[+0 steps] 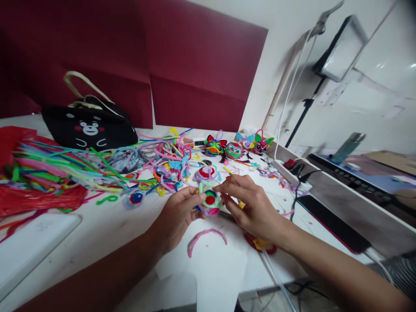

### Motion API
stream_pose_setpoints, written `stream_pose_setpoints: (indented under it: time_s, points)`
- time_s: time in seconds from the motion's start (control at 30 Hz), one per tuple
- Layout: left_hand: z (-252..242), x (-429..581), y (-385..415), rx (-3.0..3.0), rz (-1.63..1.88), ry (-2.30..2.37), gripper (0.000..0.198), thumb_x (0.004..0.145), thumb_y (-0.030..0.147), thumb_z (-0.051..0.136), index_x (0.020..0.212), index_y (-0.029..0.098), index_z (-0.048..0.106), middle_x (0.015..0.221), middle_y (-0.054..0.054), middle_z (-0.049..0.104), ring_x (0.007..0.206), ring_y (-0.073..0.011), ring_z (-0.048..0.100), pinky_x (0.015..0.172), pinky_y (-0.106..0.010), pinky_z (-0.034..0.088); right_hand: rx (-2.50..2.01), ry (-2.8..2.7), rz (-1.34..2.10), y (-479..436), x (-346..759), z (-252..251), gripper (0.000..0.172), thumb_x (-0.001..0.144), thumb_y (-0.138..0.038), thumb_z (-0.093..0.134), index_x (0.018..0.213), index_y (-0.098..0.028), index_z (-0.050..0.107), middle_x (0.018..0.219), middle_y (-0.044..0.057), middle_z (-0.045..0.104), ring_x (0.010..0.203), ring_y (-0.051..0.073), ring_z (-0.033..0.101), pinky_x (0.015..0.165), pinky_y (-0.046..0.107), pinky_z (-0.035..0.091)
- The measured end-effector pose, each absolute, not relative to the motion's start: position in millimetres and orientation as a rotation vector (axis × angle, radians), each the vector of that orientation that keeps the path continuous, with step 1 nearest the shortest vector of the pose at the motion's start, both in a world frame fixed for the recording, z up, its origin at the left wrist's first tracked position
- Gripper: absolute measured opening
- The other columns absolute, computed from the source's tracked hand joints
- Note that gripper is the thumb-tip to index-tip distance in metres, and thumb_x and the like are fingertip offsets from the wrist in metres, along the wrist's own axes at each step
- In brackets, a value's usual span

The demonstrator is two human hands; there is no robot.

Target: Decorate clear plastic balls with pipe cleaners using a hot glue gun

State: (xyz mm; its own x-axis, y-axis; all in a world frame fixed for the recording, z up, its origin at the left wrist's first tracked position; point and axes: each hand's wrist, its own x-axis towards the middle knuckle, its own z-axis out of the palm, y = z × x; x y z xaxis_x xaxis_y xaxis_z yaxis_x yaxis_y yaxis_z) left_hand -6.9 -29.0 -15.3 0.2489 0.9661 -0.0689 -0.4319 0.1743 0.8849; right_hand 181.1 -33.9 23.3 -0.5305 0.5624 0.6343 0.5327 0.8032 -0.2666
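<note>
My left hand (pixel 177 214) and my right hand (pixel 250 203) meet over the white table (pixel 107 229), both pinching a small pipe-cleaner piece (pixel 210 200) with a red centre, blue ring and green outer coil. A curved pink pipe cleaner (pixel 206 236) lies on the table just below my hands. Part of a red and yellow piece (pixel 260 246) shows under my right wrist.
A heap of loose coloured pipe cleaners (pixel 65 167) spreads over a red plastic bag (pixel 29 197) at the left. A black bear-face bag (pixel 89 128) stands behind. Finished pipe-cleaner figures (pixel 235 147) line the back. A phone (pixel 331 223) and cables lie at the right.
</note>
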Motion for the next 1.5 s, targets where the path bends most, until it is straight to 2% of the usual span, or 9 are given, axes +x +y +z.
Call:
stream_pose_setpoints:
  time_s: [0.27,0.47,0.67,0.83,1.17,1.5]
  points:
    - [-8,-5,-24,0.712,1.225,0.823,0.014,0.077,0.026,0.066,0.085,0.014,0.062,0.081,-0.004,0.066,0.07,-0.0149,0.06,0.057,-0.027,0.05,-0.911,-2.19,-0.024,-39,207,22,0.026,0.086,-0.007,0.051,0.105,-0.019,0.064,0.093,0.008,0.066,0.086,0.02,0.06,0.076,0.036,0.045]
    - [-12,-7,-19,0.728,1.283,0.873,0.019,0.068,0.021,0.077,0.074,0.015,0.06,0.071,0.002,0.062,0.065,-0.0115,0.059,0.057,-0.024,0.051,-1.043,-2.186,0.08,-47,234,12,0.026,0.085,-0.007,0.05,0.102,-0.019,0.066,0.089,0.007,0.067,0.084,0.02,0.062,0.074,0.035,0.048]
    - [-17,-9,-17,0.81,1.26,0.895,0.023,0.067,0.024,0.08,0.073,0.015,0.06,0.075,0.002,0.06,0.067,-0.0096,0.057,0.054,-0.021,0.049,-1.083,-2.162,0.151,-51,238,11,0.022,0.085,-0.009,0.052,0.098,-0.016,0.068,0.089,0.008,0.068,0.085,0.02,0.063,0.076,0.036,0.048]
    - [-17,-8,-19,0.889,1.225,0.906,0.023,0.069,0.026,0.079,0.073,0.016,0.059,0.074,0.003,0.059,0.066,-0.0095,0.055,0.052,-0.02,0.047,-1.02,-2.146,0.254,-43,216,18,0.017,0.086,-0.012,0.055,0.096,-0.015,0.069,0.086,0.007,0.069,0.082,0.018,0.063,0.078,0.033,0.047]
    - [-11,-7,-25,0.963,1.198,0.917,0.032,0.068,0.029,0.078,0.067,0.019,0.048,0.069,0.006,0.049,0.064,-0.0102,0.05,0.051,-0.021,0.042,-0.92,-2.167,0.287,-26,170,19,0.013,0.081,-0.007,0.059,0.088,-0.014,0.067,0.079,0.003,0.069,0.069,0.013,0.062,0.067,0.024,0.047]
    - [-14,-6,-26,1.003,1.171,0.896,0.03,0.071,0.027,0.076,0.073,0.018,0.048,0.072,0.004,0.052,0.063,-0.0086,0.048,0.048,-0.019,0.038,-0.96,-2.136,0.344,-23,165,18,0.007,0.081,-0.009,0.061,0.082,-0.014,0.066,0.077,0.003,0.068,0.066,0.012,0.06,0.064,0.023,0.046]
